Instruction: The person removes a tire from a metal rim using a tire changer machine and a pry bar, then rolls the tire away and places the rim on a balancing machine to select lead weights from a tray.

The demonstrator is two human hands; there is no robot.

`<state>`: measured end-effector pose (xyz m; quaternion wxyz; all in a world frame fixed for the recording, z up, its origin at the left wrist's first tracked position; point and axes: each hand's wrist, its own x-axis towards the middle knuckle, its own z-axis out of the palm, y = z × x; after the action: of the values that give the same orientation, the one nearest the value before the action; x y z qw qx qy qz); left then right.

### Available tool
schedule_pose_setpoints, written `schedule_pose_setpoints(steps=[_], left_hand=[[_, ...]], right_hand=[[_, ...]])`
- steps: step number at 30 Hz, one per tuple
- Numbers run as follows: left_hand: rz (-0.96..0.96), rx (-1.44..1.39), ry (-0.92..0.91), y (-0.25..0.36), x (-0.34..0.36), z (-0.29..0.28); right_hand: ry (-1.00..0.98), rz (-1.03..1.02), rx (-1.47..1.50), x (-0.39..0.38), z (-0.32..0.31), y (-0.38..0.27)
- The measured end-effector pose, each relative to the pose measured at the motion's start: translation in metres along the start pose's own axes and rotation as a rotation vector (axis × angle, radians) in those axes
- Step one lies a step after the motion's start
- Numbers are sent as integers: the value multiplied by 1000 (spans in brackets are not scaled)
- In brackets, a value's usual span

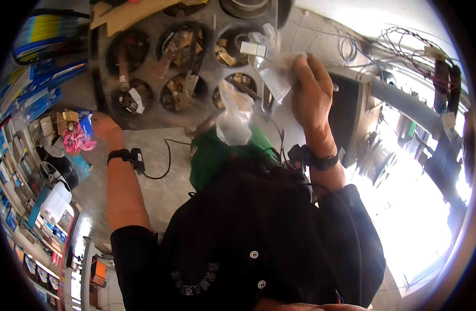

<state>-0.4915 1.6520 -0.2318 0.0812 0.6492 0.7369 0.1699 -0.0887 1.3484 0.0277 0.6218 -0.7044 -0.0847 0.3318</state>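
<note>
My right hand is raised over the right side of a dark metal tray with round wells. Its fingers are closed on the edge of a clear plastic bag, which hangs to the left of the hand. A small white piece shows at the bag's upper left. Another crumpled clear bag lies between the tray's near edge and a green cloth item. By the tray's near left corner is my left hand, beside a blue packet; its fingers are blurred and partly hidden.
Several wells hold small boxes and pieces, among them white boxes. Cardboard lies across the far left. A pink crumpled bag and white jug are at left. Stocked shelves line that side; cables hang at right.
</note>
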Motion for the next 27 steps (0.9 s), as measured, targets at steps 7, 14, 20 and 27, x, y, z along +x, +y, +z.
schedule_pose_setpoints(steps=[7,14,20,27], left_hand=[[-84,-113,3,34,-10,-18],[-108,-114,17,46,-12,-25],[-116,-132,-20,49,-16,-30],[-130,-125,13,54,-16,-31]], right_hand=[[-501,-500,-783,-14,11,27],[-528,-619,-1275,-38,25,62],[-111,-291,-741,1,7,40],[109,9,-459,18,7,0]])
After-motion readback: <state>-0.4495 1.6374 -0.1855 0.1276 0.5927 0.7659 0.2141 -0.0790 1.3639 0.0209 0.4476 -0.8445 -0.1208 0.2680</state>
